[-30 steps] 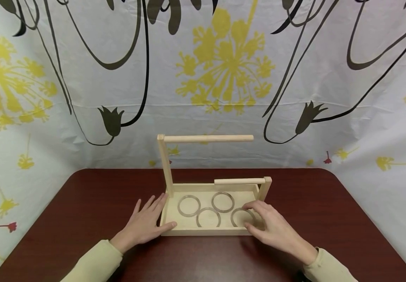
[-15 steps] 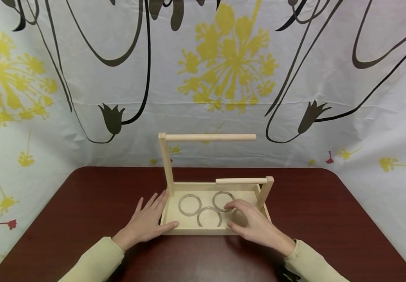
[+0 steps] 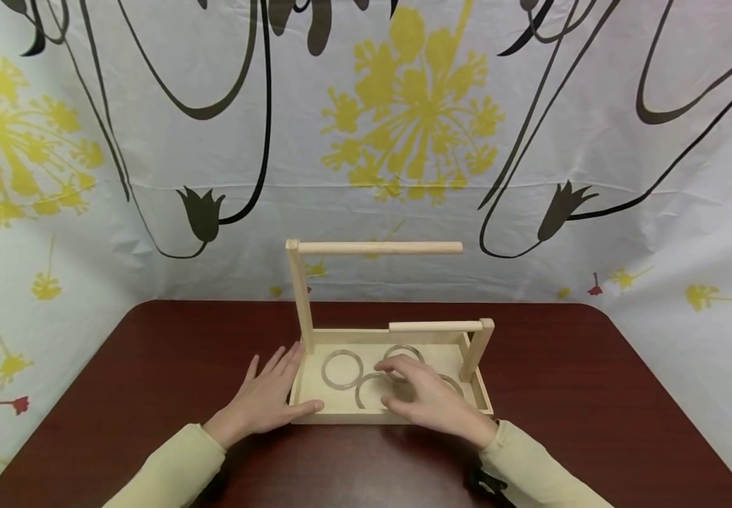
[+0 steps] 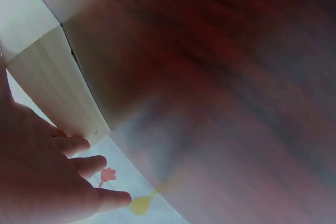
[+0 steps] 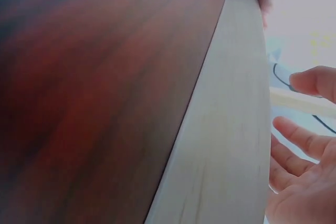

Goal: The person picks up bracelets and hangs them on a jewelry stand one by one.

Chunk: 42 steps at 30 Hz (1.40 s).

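A shallow wooden tray (image 3: 340, 418) holds several thin, see-through rings lying flat. In the head view, the left ring (image 3: 324, 370) lies uncovered. My right hand (image 3: 435, 398) is over the tray with thumb and fingers spread apart, nothing between them. It partly hides the front middle ring (image 3: 358, 394), the back ring (image 3: 404, 346) and the right ring (image 3: 455, 384). My left hand (image 3: 262, 400) rests on the tray's left end, fingers straight along the outside and thumb at the front corner. The left wrist view shows those fingers (image 4: 90, 166) beside the wooden wall.
A tall post at the tray's left bears a long horizontal rod (image 3: 378, 248) pointing right. From a shorter post at the right, a short rod (image 3: 435, 326) points left. The dark red table (image 3: 181, 367) meets a patterned cloth (image 3: 366, 155) behind.
My right hand has moved left across the tray, from the right ring toward the middle rings, uncovering part of the right ring. The left hand stays in place.
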{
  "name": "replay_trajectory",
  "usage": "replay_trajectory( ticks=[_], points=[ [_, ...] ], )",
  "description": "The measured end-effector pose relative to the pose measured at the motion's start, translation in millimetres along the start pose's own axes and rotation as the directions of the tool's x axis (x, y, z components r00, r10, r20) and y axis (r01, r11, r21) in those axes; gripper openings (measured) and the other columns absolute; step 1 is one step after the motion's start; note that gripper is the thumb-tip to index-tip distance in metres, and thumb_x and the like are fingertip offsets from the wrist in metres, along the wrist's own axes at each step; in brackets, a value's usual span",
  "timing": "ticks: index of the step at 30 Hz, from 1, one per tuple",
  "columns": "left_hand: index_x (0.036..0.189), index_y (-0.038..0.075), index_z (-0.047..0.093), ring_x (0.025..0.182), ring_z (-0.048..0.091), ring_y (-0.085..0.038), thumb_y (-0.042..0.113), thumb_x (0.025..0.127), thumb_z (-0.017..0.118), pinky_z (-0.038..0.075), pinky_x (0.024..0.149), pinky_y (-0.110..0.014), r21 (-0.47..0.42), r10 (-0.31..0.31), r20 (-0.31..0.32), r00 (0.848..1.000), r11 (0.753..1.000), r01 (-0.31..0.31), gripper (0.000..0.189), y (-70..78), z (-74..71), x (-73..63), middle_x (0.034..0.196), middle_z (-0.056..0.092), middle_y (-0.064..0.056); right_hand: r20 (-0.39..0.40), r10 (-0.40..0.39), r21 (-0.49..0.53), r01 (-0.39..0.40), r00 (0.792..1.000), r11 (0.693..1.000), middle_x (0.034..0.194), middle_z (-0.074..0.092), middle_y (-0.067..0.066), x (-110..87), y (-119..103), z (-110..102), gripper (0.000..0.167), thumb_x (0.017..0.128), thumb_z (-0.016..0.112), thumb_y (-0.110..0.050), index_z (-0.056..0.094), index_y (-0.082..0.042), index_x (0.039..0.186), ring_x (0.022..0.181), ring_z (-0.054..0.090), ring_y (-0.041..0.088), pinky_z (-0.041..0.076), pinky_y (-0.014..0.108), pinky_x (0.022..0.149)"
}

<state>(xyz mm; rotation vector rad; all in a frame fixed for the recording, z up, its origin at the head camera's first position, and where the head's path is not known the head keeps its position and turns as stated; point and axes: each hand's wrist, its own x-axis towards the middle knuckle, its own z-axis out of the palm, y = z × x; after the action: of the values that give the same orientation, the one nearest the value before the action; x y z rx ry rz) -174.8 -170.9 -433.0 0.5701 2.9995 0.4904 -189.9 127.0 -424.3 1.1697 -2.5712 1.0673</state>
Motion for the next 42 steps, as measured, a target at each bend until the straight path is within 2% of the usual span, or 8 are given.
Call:
replay_trajectory(
  ticks=[6,13,21,31,42],
  points=[
    [0.153,-0.001,0.018,0.141,0.022,-0.038,0.067,0.084,0.059,0.009,0.106,-0.067,-0.032,-0.012,0.017,1.000,0.999,0.013,0.105,0.5,-2.6,1.0,0.156,0.024,-0.017,0.001,-0.005,0.007,0.005,1.000,1.000,0.119,0.063,0.005,12.3,-4.3,5.8,0.046,0.081,0.075,-0.012,0.060,-0.003,0.123,0.111,0.057,0.019,0.046,0.037,0.093],
    [0.153,-0.002,0.018,0.141,0.022,-0.039,0.065,0.083,0.062,0.010,0.106,-0.067,-0.071,-0.019,0.029,0.999,0.997,0.021,0.107,0.8,-3.9,3.3,0.156,0.024,-0.018,0.038,0.047,0.087,-0.051,0.998,0.995,0.125,0.060,0.008,26.3,-7.3,12.5,0.051,0.081,0.074,-0.011,0.057,-0.001,0.128,0.117,0.055,0.022,0.043,0.040,0.097],
    [0.153,-0.001,0.016,0.140,0.021,-0.041,0.065,0.082,0.063,0.010,0.105,-0.069,-0.104,-0.030,0.046,0.998,0.994,0.035,0.108,1.1,-4.3,4.1,0.156,0.022,-0.018,0.060,0.088,0.161,-0.097,0.994,0.982,0.124,0.059,0.015,39.8,-11.0,22.4,0.056,0.079,0.074,-0.006,0.054,0.001,0.131,0.112,0.056,0.033,0.044,0.044,0.095],
    [0.154,-0.001,0.015,0.140,0.023,-0.041,0.064,0.083,0.063,0.011,0.104,-0.070,-0.122,-0.032,0.057,0.998,0.992,0.039,0.107,0.8,-4.0,3.3,0.157,0.021,-0.018,0.080,0.148,0.123,-0.157,0.986,0.980,0.128,0.057,0.015,51.3,-8.3,39.4,0.061,0.074,0.078,-0.007,0.054,0.002,0.130,0.114,0.055,0.029,0.043,0.043,0.097],
    [0.154,-0.001,0.014,0.139,0.023,-0.042,0.062,0.084,0.063,0.012,0.103,-0.070,-0.144,-0.030,0.051,0.998,0.989,0.037,0.107,-0.7,-0.3,2.9,0.157,0.020,-0.018,0.128,0.206,0.083,-0.218,0.970,0.972,0.133,0.053,0.013,61.4,-4.4,46.7,0.066,0.077,0.079,-0.014,0.051,-0.002,0.136,0.121,0.049,0.029,0.039,0.046,0.100]
  ],
)
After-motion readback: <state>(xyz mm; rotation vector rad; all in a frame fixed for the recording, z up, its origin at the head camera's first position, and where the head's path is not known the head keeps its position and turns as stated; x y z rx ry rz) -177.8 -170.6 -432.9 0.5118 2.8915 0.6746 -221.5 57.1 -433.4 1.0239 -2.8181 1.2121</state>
